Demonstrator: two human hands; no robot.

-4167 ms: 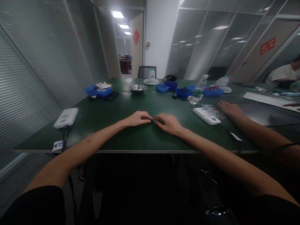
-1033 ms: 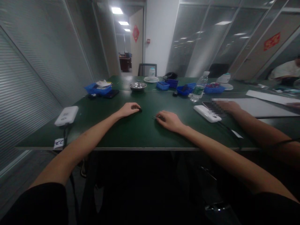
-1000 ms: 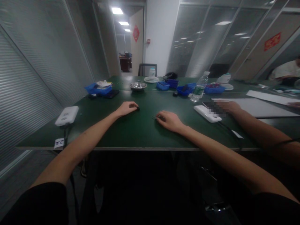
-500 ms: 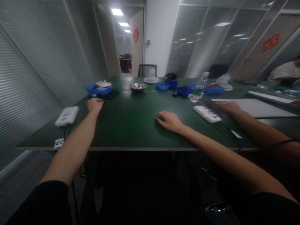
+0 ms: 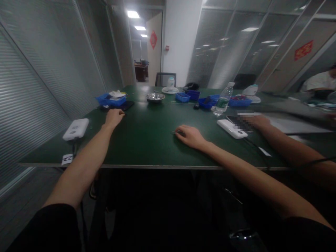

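While right hand pinches slim thing, left hand (grip? can't tell) probably reaches by desk's left edge; next needs precision.

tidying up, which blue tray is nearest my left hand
The leftmost tray, just beyond your left hand; the other trays all sit right of the bowl.

the tabletop looks smooth and hard, its green coat faintly glossy. the bowl is polished metal, bright with reflections. the leftmost blue tray is moulded plastic, the crumpled tissue in it matt and papery. the bottle is clear, shiny plastic, the leftmost white box smooth plastic. the slim piece in the right hand looks metallic, but is too small to be sure.
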